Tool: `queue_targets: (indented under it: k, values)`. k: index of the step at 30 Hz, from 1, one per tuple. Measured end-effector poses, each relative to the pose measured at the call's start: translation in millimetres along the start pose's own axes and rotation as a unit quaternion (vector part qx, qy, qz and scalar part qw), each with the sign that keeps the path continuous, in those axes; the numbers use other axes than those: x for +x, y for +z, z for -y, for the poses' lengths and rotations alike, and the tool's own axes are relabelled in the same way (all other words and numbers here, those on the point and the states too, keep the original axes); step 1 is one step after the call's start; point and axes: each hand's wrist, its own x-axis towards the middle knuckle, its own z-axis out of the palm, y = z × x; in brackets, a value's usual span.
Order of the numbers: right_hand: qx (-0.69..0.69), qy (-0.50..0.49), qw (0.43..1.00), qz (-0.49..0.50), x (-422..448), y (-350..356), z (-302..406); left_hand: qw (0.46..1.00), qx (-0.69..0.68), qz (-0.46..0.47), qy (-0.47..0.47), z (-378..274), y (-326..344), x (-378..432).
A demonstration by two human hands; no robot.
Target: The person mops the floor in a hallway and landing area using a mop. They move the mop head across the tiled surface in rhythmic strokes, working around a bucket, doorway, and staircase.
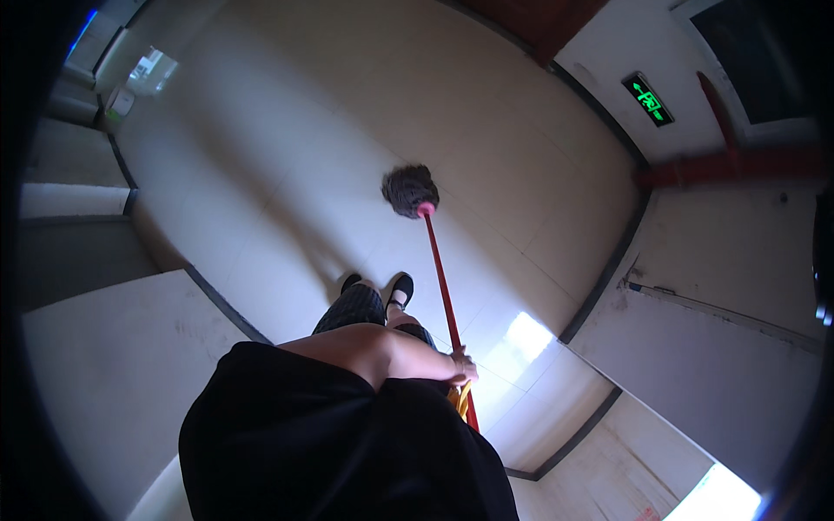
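Note:
A mop with a dark grey strand head [409, 190], a pink collar [425, 209] and a red handle [442, 280] lies ahead of my feet, its head on the tiled floor. My left hand [463, 368] is closed round the upper handle, with the bare left arm reaching across my body. Just below that hand, a yellow item [461, 398], perhaps a cloth or glove, lies against the handle. My right hand is out of view. Black shoes [402, 288] stand on the floor behind the mop head, below dark patterned trouser legs or a skirt.
Dark skirting [606, 286] edges the pale tiled floor [313, 169]. On the right are a lit green exit sign [647, 99], a red pipe [723, 168] and a white door or panel [704, 358]. A white wall section [150, 365] is at left; a small white object [120, 103] is farther off.

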Motion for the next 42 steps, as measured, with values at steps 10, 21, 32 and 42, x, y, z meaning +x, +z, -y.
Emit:
queue_targets:
  k: [10, 21, 32, 42]
  values:
    - [-0.035, -0.075, 0.996, 0.015, 110, -44, 74, 0.977, -0.037, -0.201, -0.065, 105, -96, -17]
    - [-0.113, -0.171, 0.977, 0.064, 484, 2, 372, 0.839, -0.186, -0.379, -0.342, 449, -325, -170]
    - [0.004, -0.112, 0.993, 0.042, 518, -164, 406, 0.941, 0.037, -0.225, -0.252, 508, -453, -154]
    - [0.092, 0.262, 0.959, 0.058, 348, -293, 286, 0.983, -0.133, -0.027, 0.124, 253, -441, -21]
